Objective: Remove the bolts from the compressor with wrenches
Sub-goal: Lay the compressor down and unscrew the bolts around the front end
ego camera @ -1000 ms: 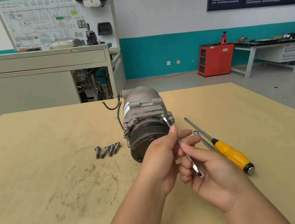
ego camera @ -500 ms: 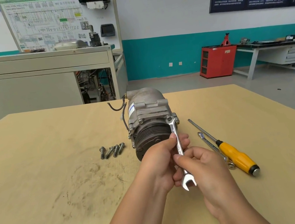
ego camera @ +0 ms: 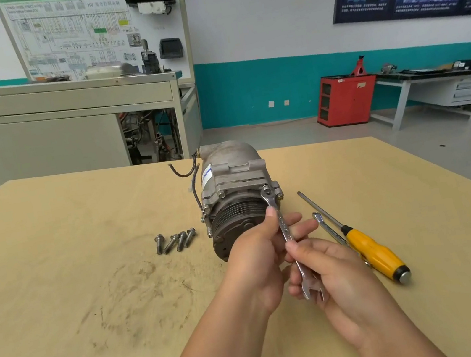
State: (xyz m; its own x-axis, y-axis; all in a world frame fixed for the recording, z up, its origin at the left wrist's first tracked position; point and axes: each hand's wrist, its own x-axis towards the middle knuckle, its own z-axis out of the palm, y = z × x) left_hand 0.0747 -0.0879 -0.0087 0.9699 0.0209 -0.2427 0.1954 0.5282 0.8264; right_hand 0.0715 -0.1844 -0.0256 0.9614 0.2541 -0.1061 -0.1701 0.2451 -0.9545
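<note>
A grey metal compressor [ego camera: 232, 178] lies on the wooden table [ego camera: 51, 240], pulley end towards me. A silver open-end wrench [ego camera: 282, 226] has its upper jaw on a bolt [ego camera: 266, 188] at the compressor's right flange. My left hand [ego camera: 256, 255] holds the wrench shaft, thumb up along it. My right hand [ego camera: 334, 274] pinches the shaft lower down, near the free jaw. Several removed bolts [ego camera: 176, 241] lie in a row left of the compressor.
A yellow-handled screwdriver [ego camera: 370, 249] and a second wrench [ego camera: 328, 228] lie on the table right of my hands. A dirty smear marks the table at the left. Behind the table stand a grey training bench [ego camera: 61, 114], a red cabinet [ego camera: 345, 99] and a workbench.
The wrench has swung round the bolt, its free end going from right to left and back a little. My right hand slid along the shaft with it. The compressor has not moved.
</note>
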